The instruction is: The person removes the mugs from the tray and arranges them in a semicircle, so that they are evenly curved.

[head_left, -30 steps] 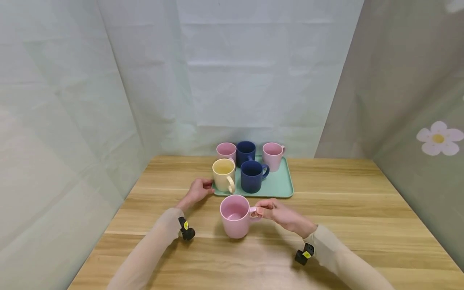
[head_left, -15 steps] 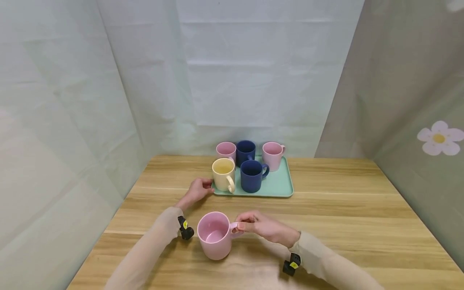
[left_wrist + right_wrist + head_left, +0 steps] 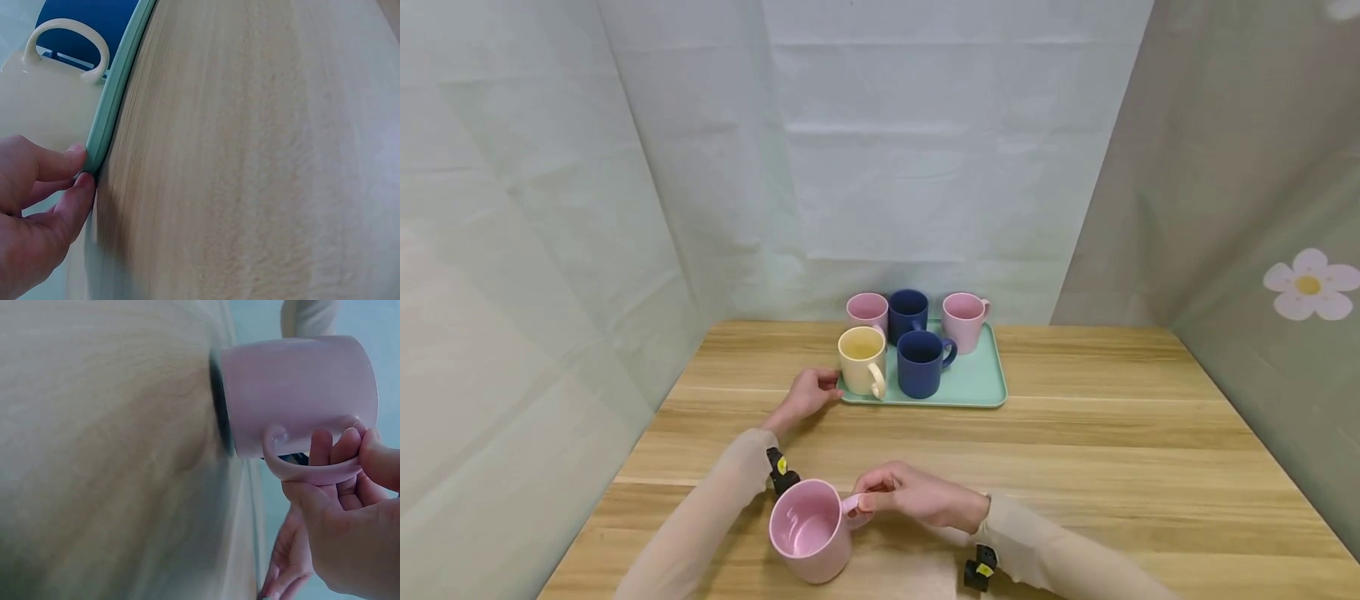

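My right hand (image 3: 917,497) grips the handle of a pink mug (image 3: 811,533) near the front of the table, its opening facing up. In the right wrist view the fingers of the right hand (image 3: 350,519) curl through the mug's handle (image 3: 312,474). At the tray's front left corner, my left hand (image 3: 807,393) pinches the rim of the green tray (image 3: 973,379). The left wrist view shows thumb and fingertips of the left hand (image 3: 44,200) meeting on the tray rim (image 3: 115,94), beside a cream mug (image 3: 862,362).
On the tray stand the cream mug, a front blue mug (image 3: 919,367), a rear blue mug (image 3: 907,312), a left pink mug (image 3: 867,309) and a right pink mug (image 3: 962,323). Pale curtains (image 3: 880,150) surround the wooden table (image 3: 1112,433).
My right hand has brought the pink mug toward the front and left, away from the tray. The left hand stays at the tray corner, and the tray has not visibly moved.
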`<state>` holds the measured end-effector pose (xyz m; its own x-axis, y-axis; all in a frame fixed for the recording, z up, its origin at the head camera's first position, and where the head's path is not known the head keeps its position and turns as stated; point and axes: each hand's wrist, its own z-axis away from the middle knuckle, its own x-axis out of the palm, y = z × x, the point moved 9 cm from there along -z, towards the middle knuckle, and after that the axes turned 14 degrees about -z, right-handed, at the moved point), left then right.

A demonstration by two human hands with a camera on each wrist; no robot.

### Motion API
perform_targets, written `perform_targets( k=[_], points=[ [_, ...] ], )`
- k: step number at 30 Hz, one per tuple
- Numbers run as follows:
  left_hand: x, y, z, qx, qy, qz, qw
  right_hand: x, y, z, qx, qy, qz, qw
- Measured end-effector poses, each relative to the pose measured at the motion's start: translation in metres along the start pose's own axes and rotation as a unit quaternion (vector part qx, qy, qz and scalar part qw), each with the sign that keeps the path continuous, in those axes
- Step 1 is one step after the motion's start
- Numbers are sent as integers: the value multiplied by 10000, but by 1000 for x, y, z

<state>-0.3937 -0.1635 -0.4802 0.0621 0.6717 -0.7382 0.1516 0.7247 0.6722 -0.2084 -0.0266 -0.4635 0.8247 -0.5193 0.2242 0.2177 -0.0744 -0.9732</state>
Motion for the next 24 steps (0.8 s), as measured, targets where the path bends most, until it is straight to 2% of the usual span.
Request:
perform_targets(
  k=[6, 10, 17, 21, 24],
  points=[
    [0, 2, 1, 69, 16, -45, 10000, 6, 5, 0, -4, -124, -128, 9998],
    [0, -1, -1, -35, 0, -168, 9999, 10, 7, 2, 4, -331, -159, 9993],
    [1, -1, -1, -145, -50, -235, 9996, 14, 11, 7, 390, -588, -175, 9974],
    [1, -1, 0, -185, -12, -280, 9994, 10, 9, 9, 548, -714, 245, 9956],
    [0, -1, 1, -193, 36, -272, 9994, 2, 7, 11, 633, -624, 568, 9944]
  ],
)
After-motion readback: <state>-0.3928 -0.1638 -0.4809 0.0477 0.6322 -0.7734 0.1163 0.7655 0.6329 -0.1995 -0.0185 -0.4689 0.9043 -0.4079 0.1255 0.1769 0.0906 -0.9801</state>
